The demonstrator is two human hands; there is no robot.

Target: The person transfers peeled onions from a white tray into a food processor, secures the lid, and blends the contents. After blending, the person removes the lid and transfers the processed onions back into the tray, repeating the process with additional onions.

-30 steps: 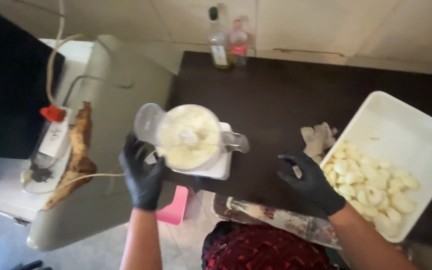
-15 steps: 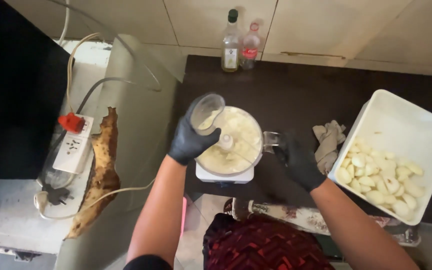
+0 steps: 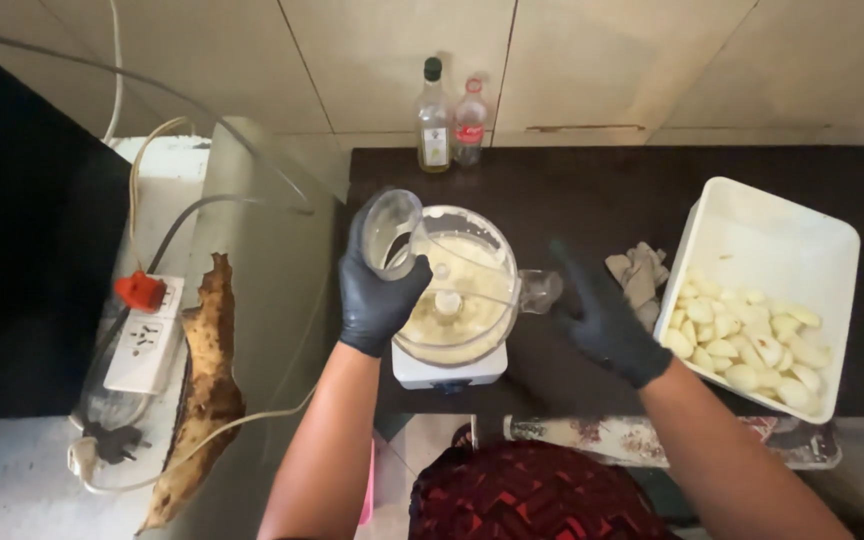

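Note:
A food processor with a clear bowl of pale mash stands on a white base at the dark counter's near edge. My left hand, in a black glove, grips the clear feed tube on the lid's left side. My right hand, also gloved, hovers open just right of the bowl's handle, holding nothing. A white tub with several peeled pale pieces sits to the right.
Two bottles stand against the tiled wall behind the processor. A crumpled cloth lies between processor and tub. To the left lie a power strip with a red plug, cables, and a dried brown peel.
My left hand went from beside the processor's base up onto the lid's feed tube. My right hand left the tub and came in close to the bowl's handle.

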